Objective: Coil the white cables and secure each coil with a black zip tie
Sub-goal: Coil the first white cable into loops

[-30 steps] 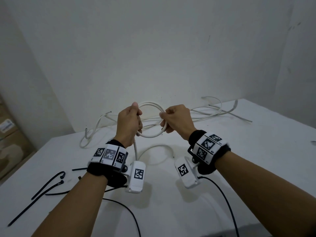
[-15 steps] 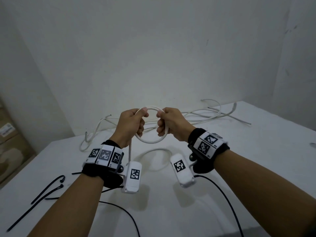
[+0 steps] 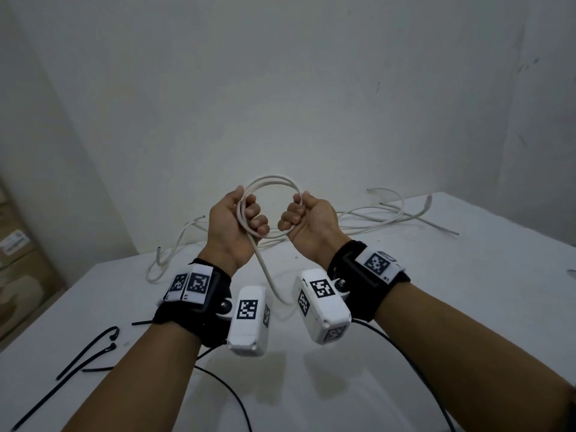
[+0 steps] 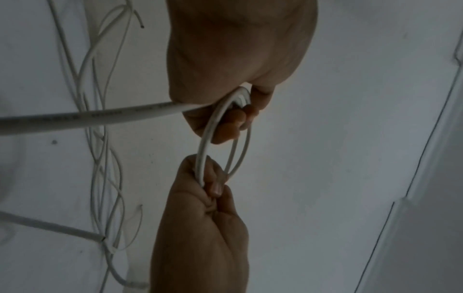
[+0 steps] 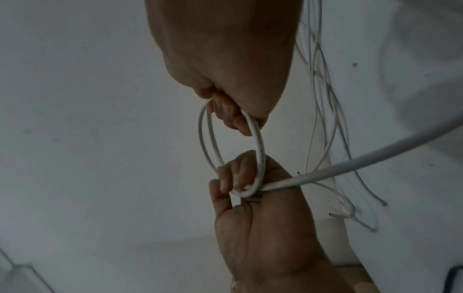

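White coil [image 3: 270, 182]: two or three round turns, lifted clear of the table [image 3: 467, 275], centre of head view. Left hand [image 3: 232, 226] grasps it at 9 o'clock, right hand [image 3: 307, 221] at 3 o'clock, both clenched around the strands; I judge this keeps the turns stacked while slack feeds in. Tail [image 3: 265, 269] drops from the left fist towards 6 o'clock. Cable smooth, stiff, holds its curve. Loose cables [image 3: 374, 213] lie at 2 o'clock, zip ties [image 3: 90, 350] untouched at 8 o'clock.

Head overlooks; wrists close, facing opposite.
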Tool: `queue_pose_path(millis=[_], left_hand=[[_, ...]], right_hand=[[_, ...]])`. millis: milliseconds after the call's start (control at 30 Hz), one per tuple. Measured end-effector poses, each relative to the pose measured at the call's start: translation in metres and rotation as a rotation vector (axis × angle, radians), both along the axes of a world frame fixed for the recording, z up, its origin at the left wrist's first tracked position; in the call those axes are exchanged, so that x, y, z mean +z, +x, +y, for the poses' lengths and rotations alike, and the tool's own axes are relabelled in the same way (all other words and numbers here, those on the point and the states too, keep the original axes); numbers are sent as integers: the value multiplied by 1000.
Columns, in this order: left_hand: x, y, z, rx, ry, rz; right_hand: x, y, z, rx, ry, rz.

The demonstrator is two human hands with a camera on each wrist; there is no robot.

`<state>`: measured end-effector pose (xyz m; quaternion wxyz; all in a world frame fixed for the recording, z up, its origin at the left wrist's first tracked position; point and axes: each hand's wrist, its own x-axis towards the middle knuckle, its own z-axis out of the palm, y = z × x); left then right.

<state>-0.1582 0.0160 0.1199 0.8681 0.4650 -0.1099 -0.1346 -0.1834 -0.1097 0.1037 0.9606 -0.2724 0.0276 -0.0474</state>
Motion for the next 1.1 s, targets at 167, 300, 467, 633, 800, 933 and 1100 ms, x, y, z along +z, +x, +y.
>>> queue_pose_path(millis=[167,300,467,633,800,933,1100], left_hand=[[3,3,6,37,87,-38],[8,4,15,72,193,-97],[2,0,12,248,351,-281],[-5,-7,3,441,377,-344],[-5,-10,9,252,348,-195],[14,-2,21,186,576,-240],[48,1,14,44,930,-475]], right_hand=[[5,-7,4,-82,-215,30],[7,-11,2,-168,-484,34],[9,-11,0,-178,-468,25],[9,-11,4,-158,-359,24],[8,-8,-7,-239,-649,-80],[11,-9,-22,-158,-930,-195],[17,-10,-19,-81,-1207,-253]])
